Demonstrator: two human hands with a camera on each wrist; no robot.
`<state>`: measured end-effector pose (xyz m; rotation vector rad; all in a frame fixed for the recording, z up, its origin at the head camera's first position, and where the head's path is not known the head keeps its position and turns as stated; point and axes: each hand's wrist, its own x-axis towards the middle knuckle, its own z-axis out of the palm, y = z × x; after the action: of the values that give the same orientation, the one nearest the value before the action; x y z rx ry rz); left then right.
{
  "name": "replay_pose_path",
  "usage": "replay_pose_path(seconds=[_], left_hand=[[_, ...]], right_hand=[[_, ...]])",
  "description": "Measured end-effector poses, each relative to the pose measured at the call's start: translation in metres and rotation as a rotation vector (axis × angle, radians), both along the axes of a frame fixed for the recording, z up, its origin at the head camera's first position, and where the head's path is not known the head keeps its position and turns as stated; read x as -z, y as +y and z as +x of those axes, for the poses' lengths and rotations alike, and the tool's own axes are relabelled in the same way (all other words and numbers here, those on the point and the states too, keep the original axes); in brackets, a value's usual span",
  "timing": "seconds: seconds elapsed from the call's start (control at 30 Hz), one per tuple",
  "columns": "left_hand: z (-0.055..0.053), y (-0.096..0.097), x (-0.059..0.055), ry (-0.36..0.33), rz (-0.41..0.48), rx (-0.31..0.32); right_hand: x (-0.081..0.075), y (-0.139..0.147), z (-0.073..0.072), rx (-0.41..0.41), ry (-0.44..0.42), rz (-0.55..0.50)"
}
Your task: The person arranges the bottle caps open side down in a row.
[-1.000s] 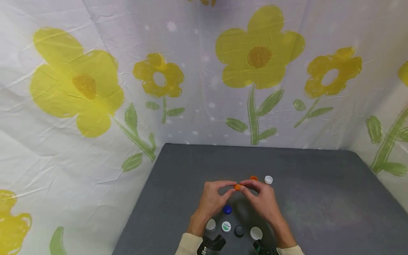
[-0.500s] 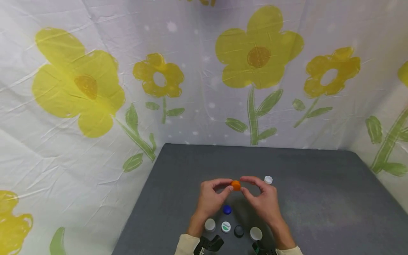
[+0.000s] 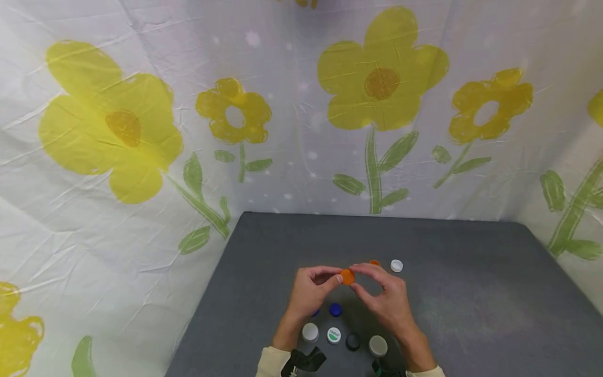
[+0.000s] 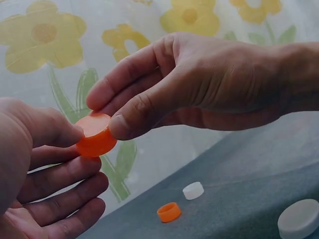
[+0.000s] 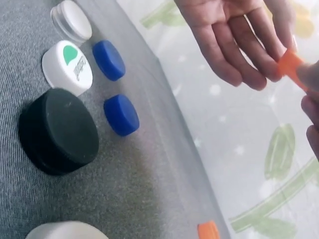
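Note:
An orange bottle cap (image 3: 347, 277) is held up above the table between both hands. My left hand (image 3: 306, 296) pinches it from the left between thumb and fingers. From the right, my right hand (image 3: 388, 301) has its thumb and fingertips at the cap's edge. In the left wrist view the flat top of the orange cap (image 4: 94, 127) faces up, with the right thumb against its side. Nearest beneath the hands lie a blue cap (image 3: 335, 310) and a second blue cap (image 5: 121, 115), which the left hand mostly hides in the head view.
Behind the right hand lie another orange cap (image 3: 375, 263) and an upturned white cap (image 3: 397, 266). Closer in are a plain whitish cap (image 3: 310, 332), a white cap with green print (image 3: 334, 335), a black cap (image 3: 353, 342) and a larger pale cap (image 3: 378, 346) on the grey table (image 3: 452, 272).
The orange cap has tilted and shifted slightly left, so more of its round face shows. The right fingers were apart from it half a second ago and now meet its edge again.

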<state>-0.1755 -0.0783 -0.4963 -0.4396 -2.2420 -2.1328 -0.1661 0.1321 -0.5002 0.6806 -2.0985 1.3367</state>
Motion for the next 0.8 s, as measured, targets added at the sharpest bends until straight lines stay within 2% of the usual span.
replay_pose_path(seconds=[0.1, 0.23, 0.37, 0.5, 0.6, 0.8], left_hand=[[0.001, -0.001, 0.001, 0.033, -0.039, 0.008], [0.001, -0.001, -0.001, 0.146, -0.079, 0.009], [0.001, 0.001, -0.006, 0.244, -0.093, 0.026], [0.0, 0.004, -0.009, 0.322, -0.154, 0.025], [0.0, 0.006, -0.009, 0.346, -0.224, 0.012], [-0.001, 0.01, -0.004, 0.334, -0.373, 0.005]], right_hand=[[0.001, 0.002, 0.001, 0.01, 0.011, 0.003], [-0.001, 0.003, 0.002, 0.032, 0.033, -0.001], [-0.004, 0.006, 0.003, 0.067, 0.023, 0.005], [-0.006, 0.009, 0.004, 0.093, -0.017, 0.026], [-0.006, 0.012, 0.006, 0.11, -0.064, 0.058], [-0.004, 0.018, 0.008, 0.144, -0.132, 0.14]])
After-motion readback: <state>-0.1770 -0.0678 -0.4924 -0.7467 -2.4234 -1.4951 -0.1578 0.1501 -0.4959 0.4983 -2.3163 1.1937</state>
